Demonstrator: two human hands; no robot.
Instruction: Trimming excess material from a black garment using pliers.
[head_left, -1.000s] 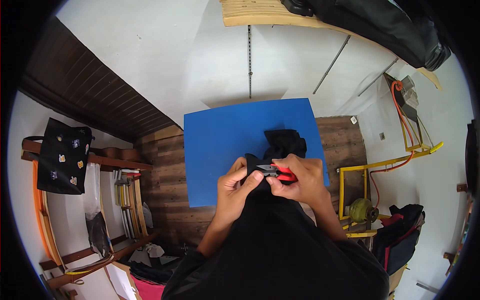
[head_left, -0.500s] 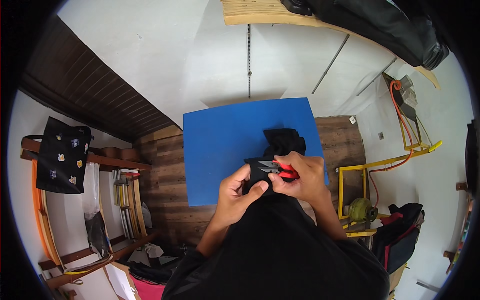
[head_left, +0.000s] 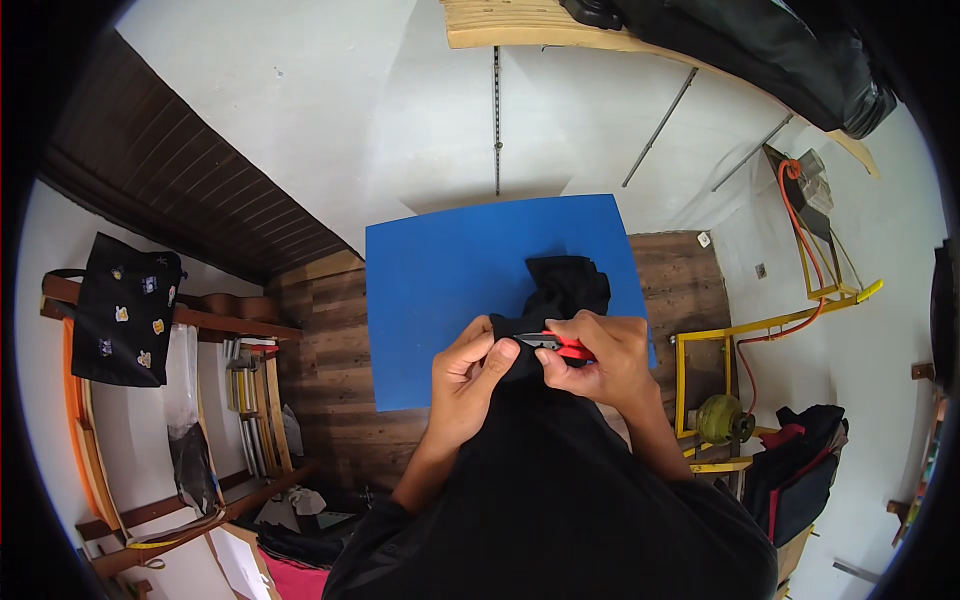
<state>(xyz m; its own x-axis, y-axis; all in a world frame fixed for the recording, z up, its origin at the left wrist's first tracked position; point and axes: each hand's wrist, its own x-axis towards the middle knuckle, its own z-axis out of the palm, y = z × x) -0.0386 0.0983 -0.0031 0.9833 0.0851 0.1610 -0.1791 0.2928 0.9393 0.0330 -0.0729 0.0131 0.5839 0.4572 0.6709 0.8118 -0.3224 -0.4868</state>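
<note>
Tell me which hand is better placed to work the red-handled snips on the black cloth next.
Likely the right hand: it holds the red-handled snips at the black cloth. The left hand is busy pinching that cloth.

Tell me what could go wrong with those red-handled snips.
The left hand pinches the black cloth close to the blades of the red-handled snips, so a slip might nick its thumb. The cloth also bunches on the blue table, so a loose fold could perhaps get caught by mistake.
</note>
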